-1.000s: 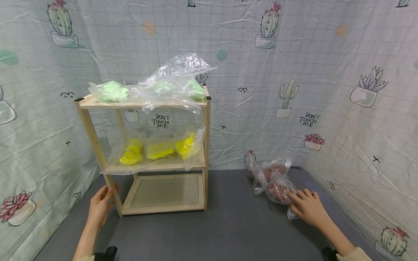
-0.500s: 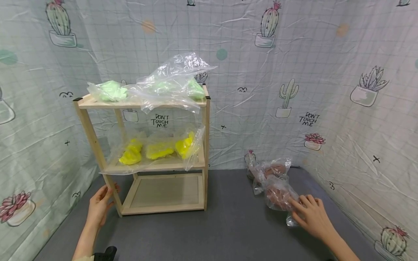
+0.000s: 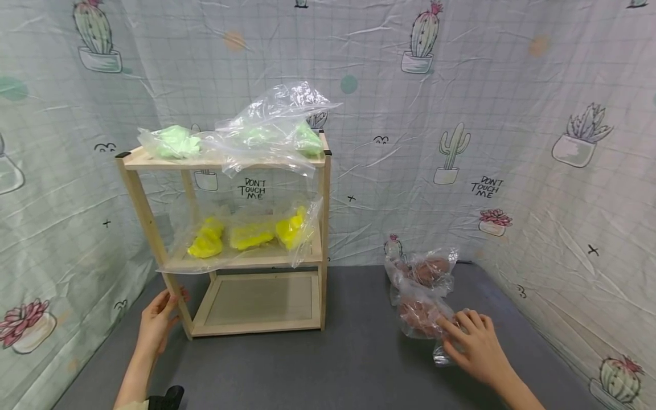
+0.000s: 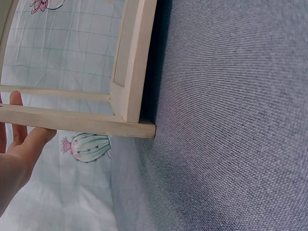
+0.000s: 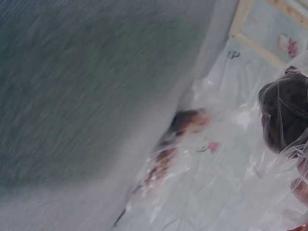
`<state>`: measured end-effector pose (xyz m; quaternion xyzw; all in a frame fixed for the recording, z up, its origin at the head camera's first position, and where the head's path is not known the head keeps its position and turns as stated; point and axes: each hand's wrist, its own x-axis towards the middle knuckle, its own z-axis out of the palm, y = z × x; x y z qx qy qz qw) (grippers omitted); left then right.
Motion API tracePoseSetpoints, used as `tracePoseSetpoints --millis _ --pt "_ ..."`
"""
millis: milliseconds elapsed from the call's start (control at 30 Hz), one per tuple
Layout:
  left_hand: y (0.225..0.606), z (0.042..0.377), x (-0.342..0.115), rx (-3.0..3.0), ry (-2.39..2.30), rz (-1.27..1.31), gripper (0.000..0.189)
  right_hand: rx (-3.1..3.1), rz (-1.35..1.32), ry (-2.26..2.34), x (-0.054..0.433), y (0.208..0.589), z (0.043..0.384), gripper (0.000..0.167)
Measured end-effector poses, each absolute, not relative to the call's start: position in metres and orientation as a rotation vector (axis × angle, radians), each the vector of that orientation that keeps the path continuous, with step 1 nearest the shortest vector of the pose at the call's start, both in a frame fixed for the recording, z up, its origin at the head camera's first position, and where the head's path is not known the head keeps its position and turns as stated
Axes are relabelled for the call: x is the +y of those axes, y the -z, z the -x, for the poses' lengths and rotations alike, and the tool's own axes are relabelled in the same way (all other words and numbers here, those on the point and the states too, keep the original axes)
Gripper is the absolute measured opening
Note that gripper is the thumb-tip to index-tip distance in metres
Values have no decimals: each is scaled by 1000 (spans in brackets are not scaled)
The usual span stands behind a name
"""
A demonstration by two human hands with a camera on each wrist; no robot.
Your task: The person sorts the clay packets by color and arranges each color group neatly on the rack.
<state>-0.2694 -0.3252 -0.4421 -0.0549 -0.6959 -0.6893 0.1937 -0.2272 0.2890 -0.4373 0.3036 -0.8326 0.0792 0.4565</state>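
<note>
My left hand [image 3: 155, 323] grips the front left leg of a wooden shelf [image 3: 256, 328], thumb on one side and fingers on the other; the left wrist view shows the same leg [image 4: 72, 119] between them. With fingertips and thumb my right hand [image 3: 476, 347] pinches a clear plastic bag [image 3: 420, 314] holding a reddish-brown lump. In the right wrist view that lump [image 5: 286, 113] looks dark and hangs in the bag, with parts of the fingers [image 5: 301, 190] at the frame's edge. Another bag with a brown lump [image 3: 431, 272] lies behind on the grey table.
Bags with pale green lumps [image 3: 176, 142] lie on the shelf's top board. Several bags with yellow lumps [image 3: 206, 239] rest on the middle board, their plastic hanging over its front edge. A cactus-print curtain [image 3: 369, 188] encloses the back and sides of the grey table [image 3: 359, 364].
My right hand has moved left and slightly toward me, taking the bag with the brown lump along, away from the bag behind. The left hand stays on the shelf leg.
</note>
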Motion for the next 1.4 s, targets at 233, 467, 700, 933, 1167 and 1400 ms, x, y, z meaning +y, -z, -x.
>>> tracePoseSetpoints --millis 233,467,700,933,1167,1400 --pt "443 271 -327 -1943 1937 175 29 -2040 -788 -231 269 430 219 44" --pt "440 270 -327 -1978 1924 155 34 -2030 -856 -238 248 433 219 43" --pt "445 273 -330 -1970 1938 137 36 -1991 -957 -266 222 436 222 37" --pt "441 268 -325 -1958 1935 148 29 -1906 -1049 -317 190 437 228 31" --pt "434 264 -318 -1956 1951 99 26 -1888 -1104 -337 160 435 232 26" --pt "430 264 -317 -1953 1957 98 26 -1865 -1126 -374 140 432 232 24"
